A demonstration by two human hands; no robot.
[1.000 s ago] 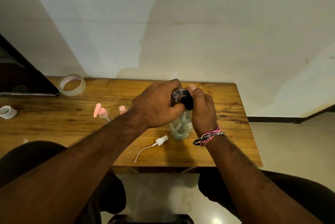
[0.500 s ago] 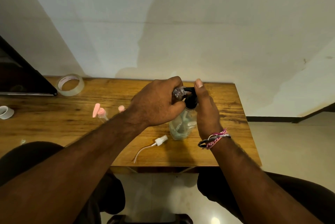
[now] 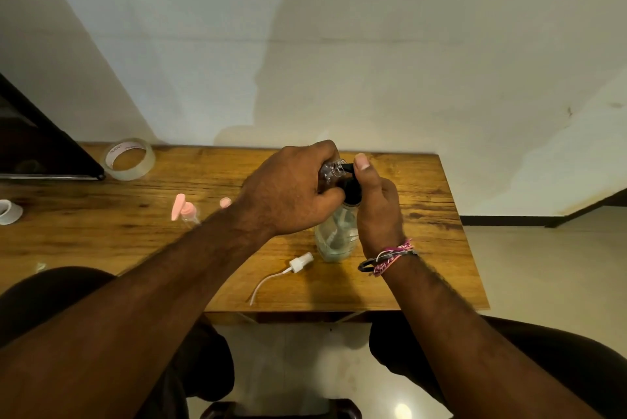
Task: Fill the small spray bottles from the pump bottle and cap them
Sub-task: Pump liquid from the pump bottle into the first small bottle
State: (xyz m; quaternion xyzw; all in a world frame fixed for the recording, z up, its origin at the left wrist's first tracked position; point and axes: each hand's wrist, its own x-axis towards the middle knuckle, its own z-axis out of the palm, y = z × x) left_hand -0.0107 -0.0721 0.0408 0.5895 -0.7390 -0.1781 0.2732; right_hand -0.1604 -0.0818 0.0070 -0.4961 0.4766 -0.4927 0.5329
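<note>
**Clear small bottle held at the pump spout for filling**

Wooden table [image 3: 424,215] fills the view from above, against a pale wall. The pump bottle [image 3: 336,235], clear with a black pump head [image 3: 351,189], stands near the table's right end. The left hand [image 3: 288,191] grips a small clear spray bottle [image 3: 332,171], its open mouth touching the spout. The right hand [image 3: 376,208] wraps the pump's neck, one fingertip on top. To fill well, keep the mouth squarely under the spout and press slowly, stopping short of the brim. A white sprayer cap [image 3: 298,264] with tube lies just beside the pump bottle, ready for capping. Another small pink-topped bottle [image 3: 186,211] waits further left.
</note>
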